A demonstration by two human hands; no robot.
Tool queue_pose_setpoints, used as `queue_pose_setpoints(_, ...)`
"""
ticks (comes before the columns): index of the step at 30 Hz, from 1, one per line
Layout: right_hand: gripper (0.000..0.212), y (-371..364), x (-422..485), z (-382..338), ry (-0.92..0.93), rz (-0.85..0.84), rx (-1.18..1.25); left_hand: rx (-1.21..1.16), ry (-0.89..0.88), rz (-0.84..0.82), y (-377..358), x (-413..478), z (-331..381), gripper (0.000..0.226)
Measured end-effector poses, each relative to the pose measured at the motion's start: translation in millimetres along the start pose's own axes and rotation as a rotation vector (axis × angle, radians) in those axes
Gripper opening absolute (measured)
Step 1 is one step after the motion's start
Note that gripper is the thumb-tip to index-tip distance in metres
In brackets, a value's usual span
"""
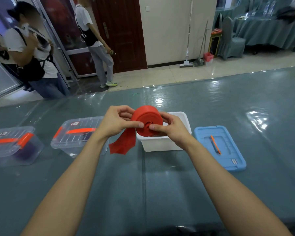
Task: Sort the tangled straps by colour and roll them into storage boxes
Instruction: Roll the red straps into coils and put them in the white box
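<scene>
Two hands hold one red roll.
Left hand and right hand pinch it between thumbs and curled fingers, above the white box.

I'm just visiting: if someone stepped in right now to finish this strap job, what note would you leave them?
Hands: left hand and right hand both pinch the red strap roll, held above the open white box.
Done: the roll is mostly wound. The two clear boxes on the left are lidded, with something dark inside.
Blue lid lies on the table, right of the white box.
Left: wind in the loose tail, put the roll in the white box, and probably fit the lid.
</scene>
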State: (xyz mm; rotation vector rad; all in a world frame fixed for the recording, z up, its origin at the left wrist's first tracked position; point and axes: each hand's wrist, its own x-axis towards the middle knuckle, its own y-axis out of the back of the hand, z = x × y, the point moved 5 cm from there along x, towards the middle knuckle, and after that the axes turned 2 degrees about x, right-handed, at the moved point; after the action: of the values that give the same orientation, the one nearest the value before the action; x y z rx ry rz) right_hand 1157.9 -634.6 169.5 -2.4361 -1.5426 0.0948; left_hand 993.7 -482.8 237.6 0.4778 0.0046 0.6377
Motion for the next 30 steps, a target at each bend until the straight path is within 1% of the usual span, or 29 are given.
queue_pose_setpoints(3,0.06,-1,0,9,-0.022,0.013,0.016,0.024,0.015,-0.031,-8,-2,-6,0.059)
queue_pose_setpoints(6,0.062,-3,-2,15,-0.048,-0.022,-0.064,0.136,0.047,-0.081,-7,0,-11,0.056)
queue_pose_setpoints(7,0.071,-4,-3,14,-0.069,-0.041,-0.165,0.195,0.059,-0.107,-6,2,-12,0.056)
queue_pose_setpoints(8,0.088,-4,-4,12,-0.08,-0.051,-0.344,0.274,0.067,-0.135,-6,3,-11,0.057)
queue_pose_setpoints(9,0.111,-4,-6,8,-0.058,-0.049,-0.592,0.372,0.077,-0.162,-6,5,-10,0.057)
queue_pose_setpoints(10,0.131,-6,-8,4,0.008,-0.044,-0.862,0.459,0.089,-0.185,-6,7,-8,0.056)
queue_pose_setpoints(11,0.142,-11,-11,2,0.118,-0.044,-1.073,0.51,0.104,-0.2,-6,9,-8,0.054)
queue_pose_setpoints(12,0.144,-18,-15,2,0.237,-0.055,-1.191,0.522,0.119,-0.215,-7,10,-9,0.051)
queue_pose_setpoints(14,0.132,-30,-25,2,0.425,-0.074,-1.246,0.5,0.14,-0.248,-8,11,-10,0.048)
queue_pose_setpoints(16,0.117,-35,-31,3,0.553,-0.063,-1.237,0.494,0.145,-0.281,-8,11,-11,0.047)
queue_pose_setpoints(18,0.107,-40,-34,3,0.662,-0.07,-1.259,0.494,0.165,-0.294,-8,10,-11,0.048)
queue_pose_setpoints(20,0.096,-46,-33,5,0.725,-0.089,-1.295,0.478,0.184,-0.305,-8,10,-12,0.05)
queue_pose_setpoints(21,0.092,-47,-32,6,0.729,-0.083,-1.306,0.434,0.19,-0.315,-9,9,-14,0.052)
queue_pose_setpoints(22,0.089,-46,-31,7,0.72,-0.067,-1.305,0.341,0.198,-0.328,-10,7,-18,0.053)
queue_pose_setpoints(24,0.089,-40,-30,10,0.681,-0.02,-1.267,0.133,0.231,-0.368,-12,-4,-30,0.06)
queue_pose_setpoints(25,0.091,-34,-30,11,0.657,0.011,-1.238,0.094,0.244,-0.387,-14,-12,-41,0.063)
queue_pose_setpoints(26,0.093,-27,-31,11,0.637,0.045,-1.209,0.097,0.261,-0.405,-16,-21,-53,0.062)
queue_pose_setpoints(30,0.091,-5,-37,13,0.564,0.154,-1.127,0.191,0.34,-0.449,-32,-58,-116,0.045)
